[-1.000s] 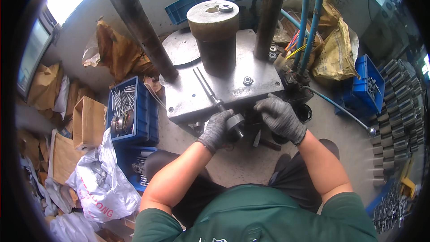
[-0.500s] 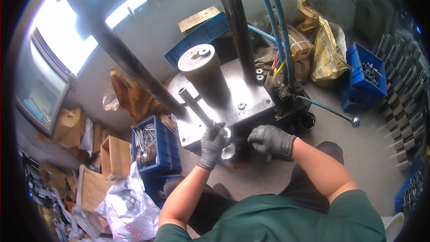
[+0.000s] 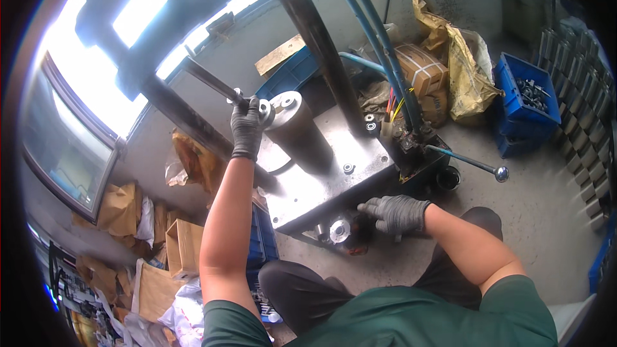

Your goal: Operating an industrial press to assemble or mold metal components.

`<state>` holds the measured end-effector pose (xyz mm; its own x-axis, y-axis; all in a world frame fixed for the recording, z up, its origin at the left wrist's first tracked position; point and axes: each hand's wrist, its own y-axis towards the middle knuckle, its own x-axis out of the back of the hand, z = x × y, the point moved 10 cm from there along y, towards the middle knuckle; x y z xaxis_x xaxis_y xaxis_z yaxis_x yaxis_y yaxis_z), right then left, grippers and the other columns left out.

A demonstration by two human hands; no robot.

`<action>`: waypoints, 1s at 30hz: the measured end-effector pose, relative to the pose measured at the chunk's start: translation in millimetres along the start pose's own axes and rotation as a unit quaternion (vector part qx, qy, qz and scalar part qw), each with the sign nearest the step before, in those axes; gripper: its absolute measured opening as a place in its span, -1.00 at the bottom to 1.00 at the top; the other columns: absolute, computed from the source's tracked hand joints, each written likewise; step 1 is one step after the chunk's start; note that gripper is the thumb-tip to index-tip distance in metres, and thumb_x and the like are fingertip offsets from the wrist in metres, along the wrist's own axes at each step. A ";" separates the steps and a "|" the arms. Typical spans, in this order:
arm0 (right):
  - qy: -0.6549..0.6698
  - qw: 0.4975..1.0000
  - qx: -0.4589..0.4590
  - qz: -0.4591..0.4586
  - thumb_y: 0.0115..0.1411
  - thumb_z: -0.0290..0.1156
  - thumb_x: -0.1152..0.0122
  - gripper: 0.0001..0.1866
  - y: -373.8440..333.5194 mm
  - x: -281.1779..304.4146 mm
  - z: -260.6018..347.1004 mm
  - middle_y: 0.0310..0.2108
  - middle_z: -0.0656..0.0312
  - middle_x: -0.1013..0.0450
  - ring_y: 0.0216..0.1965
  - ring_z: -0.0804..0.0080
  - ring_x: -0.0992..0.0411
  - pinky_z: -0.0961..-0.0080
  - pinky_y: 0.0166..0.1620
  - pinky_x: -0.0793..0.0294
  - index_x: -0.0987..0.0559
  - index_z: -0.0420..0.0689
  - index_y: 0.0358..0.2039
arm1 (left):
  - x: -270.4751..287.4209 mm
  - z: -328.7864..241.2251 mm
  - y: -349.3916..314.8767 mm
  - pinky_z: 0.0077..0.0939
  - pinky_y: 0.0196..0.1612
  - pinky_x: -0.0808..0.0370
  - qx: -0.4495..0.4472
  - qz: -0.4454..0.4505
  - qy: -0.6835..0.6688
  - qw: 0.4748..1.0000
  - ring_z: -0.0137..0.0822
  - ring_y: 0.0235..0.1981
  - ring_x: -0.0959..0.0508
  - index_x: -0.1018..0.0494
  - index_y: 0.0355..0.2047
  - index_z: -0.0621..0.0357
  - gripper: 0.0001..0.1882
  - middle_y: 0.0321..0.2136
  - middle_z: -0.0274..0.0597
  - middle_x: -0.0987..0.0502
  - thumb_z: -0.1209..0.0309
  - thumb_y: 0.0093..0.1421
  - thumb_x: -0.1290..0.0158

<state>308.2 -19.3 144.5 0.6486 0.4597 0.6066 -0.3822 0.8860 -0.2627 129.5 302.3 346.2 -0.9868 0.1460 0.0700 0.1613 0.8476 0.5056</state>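
Observation:
My left hand (image 3: pixel 246 133), in a grey knit glove, is closed around the lower end of a metal rod (image 3: pixel 211 80) with a collar near the grip. The rod slants up and to the left. Beside my fingers a round flanged metal piece (image 3: pixel 265 110) sits near the top rim of the upright steel cylinder (image 3: pixel 301 138); whether I hold it too is unclear. On that cylinder's top lies a small ring (image 3: pixel 288 101). My right hand (image 3: pixel 401 213), also gloved, hovers at the front of the steel press plate (image 3: pixel 312 187), fingers stretched out and seemingly holding nothing.
Dark press columns (image 3: pixel 321 51) rise behind the plate, where a small ring (image 3: pixel 348 168) lies. A round metal flange (image 3: pixel 339 230) sits below its front edge. To the right a ball-ended lever (image 3: pixel 500 173) juts out, and a blue crate (image 3: pixel 524 99) holds metal parts.
My left hand has lifted the rod from the plate's front edge up and away, to beside the cylinder's top. My right hand has lowered slightly, its fingers now straighter.

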 end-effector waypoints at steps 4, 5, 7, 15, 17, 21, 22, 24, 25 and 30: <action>-0.144 0.988 0.052 -0.022 0.28 -0.34 -0.10 -0.42 16.5 -15.3 -25.3 0.27 -0.02 -0.42 0.17 0.00 -0.51 0.14 0.07 -0.72 -0.49 -0.20 0.31 | -7.8 20.2 17.5 -0.51 -0.27 -0.59 0.050 0.004 0.095 0.994 -0.43 -0.34 -0.56 -0.47 -0.12 0.13 -0.86 -0.30 -0.30 -0.53 0.63 0.38 -0.10; -0.215 0.975 0.060 -0.011 0.32 -0.28 -0.09 -0.46 18.3 -20.5 -27.1 0.26 0.03 -0.41 0.19 0.03 -0.49 0.16 0.01 -0.78 -0.52 -0.13 0.29 | -2.9 25.4 23.8 -0.51 -0.26 -0.59 0.046 0.001 0.092 0.995 -0.41 -0.34 -0.57 -0.46 -0.11 0.14 -0.82 -0.32 -0.30 -0.53 0.68 0.36 -0.08; -0.227 0.972 0.058 -0.013 0.31 -0.26 -0.09 -0.49 16.1 -22.2 -32.1 0.22 0.04 -0.44 0.18 0.03 -0.48 0.13 0.12 -0.69 -0.56 -0.10 0.25 | -11.1 30.7 31.8 -0.51 -0.23 -0.60 0.051 0.002 0.091 0.995 -0.39 -0.31 -0.59 -0.46 -0.09 0.14 -0.76 -0.31 -0.28 -0.55 0.73 0.33 -0.05; -0.277 0.957 0.079 -0.019 0.28 -0.23 -0.13 -0.57 7.6 -16.9 -8.5 0.10 0.05 -0.53 0.11 0.01 -0.52 0.11 0.16 -0.61 -0.67 0.00 0.12 | -17.3 57.2 70.7 -0.35 -0.16 -0.60 0.016 -0.024 0.194 0.981 -0.33 -0.31 -0.65 -0.51 -0.14 0.16 -0.87 -0.34 -0.20 -0.63 0.51 0.31 -0.19; -0.241 0.968 0.070 0.011 0.26 -0.22 -0.15 -0.57 7.5 -20.6 -13.8 0.03 0.07 -0.58 0.09 0.02 -0.55 0.09 0.09 -0.63 -0.69 0.00 0.10 | -22.6 62.3 69.9 -0.32 -0.12 -0.61 -0.003 -0.037 0.205 0.978 -0.29 -0.30 -0.67 -0.53 -0.18 0.17 -0.86 -0.35 -0.15 -0.66 0.42 0.31 -0.21; -0.283 0.958 0.041 0.039 0.24 -0.23 -0.18 -0.58 -7.4 -14.9 -11.9 -0.06 0.11 -0.61 0.09 0.02 -0.57 0.09 0.06 -0.64 -0.69 0.00 0.08 | -49.6 37.3 37.2 -0.32 -0.10 -0.62 0.001 -0.028 0.184 0.983 -0.24 -0.30 -0.70 -0.57 -0.22 0.17 -0.86 -0.36 -0.11 -0.69 0.44 0.21 -0.16; -0.276 0.958 0.073 0.001 0.20 -0.23 -0.21 -0.62 -11.8 -8.9 -6.4 -0.12 0.08 -0.60 -0.01 0.01 -0.58 0.06 0.03 -0.62 -0.68 -0.04 0.00 | -48.0 34.2 35.8 -0.33 -0.13 -0.62 -0.010 -0.035 0.193 0.980 -0.27 -0.32 -0.69 -0.58 -0.25 0.17 -0.87 -0.38 -0.12 -0.69 0.48 0.18 -0.11; -0.270 0.956 0.107 -0.033 0.15 -0.23 -0.25 -0.65 -23.3 -0.3 4.3 -0.17 0.06 -0.60 -0.12 0.00 -0.59 0.04 0.01 -0.60 -0.68 -0.09 -0.09 | -47.4 28.4 38.2 -0.34 -0.15 -0.62 -0.018 -0.045 0.205 0.978 -0.29 -0.34 -0.68 -0.58 -0.27 0.17 -0.88 -0.39 -0.12 -0.68 0.48 0.19 -0.11; -0.269 0.948 0.144 -0.093 0.12 -0.27 -0.27 -0.66 -34.5 15.8 19.4 -0.21 0.06 -0.59 -0.15 0.00 -0.59 0.03 -0.04 -0.59 -0.67 -0.11 -0.11 | -44.8 29.3 39.4 -0.35 -0.18 -0.62 -0.025 -0.052 0.216 0.975 -0.31 -0.36 -0.67 -0.58 -0.28 0.18 -0.88 -0.40 -0.12 -0.68 0.47 0.19 -0.11; -0.272 0.912 0.214 -0.218 0.02 -0.39 -0.32 -0.67 -91.1 77.1 73.1 -0.31 0.07 -0.56 -0.25 -0.01 -0.58 0.06 -0.14 -0.58 -0.65 -0.16 -0.16 | -44.6 53.2 51.1 -0.47 -0.24 -0.62 0.010 0.001 0.040 0.999 -0.39 -0.39 -0.65 -0.61 -0.23 0.21 -0.83 -0.37 -0.24 -0.66 0.64 0.18 -0.12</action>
<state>344.9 -69.1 270.0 0.4226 -0.1328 0.8965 -0.4634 0.8185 0.3396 182.5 366.3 323.2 -0.9845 0.1067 0.1395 0.1621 0.8575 0.4883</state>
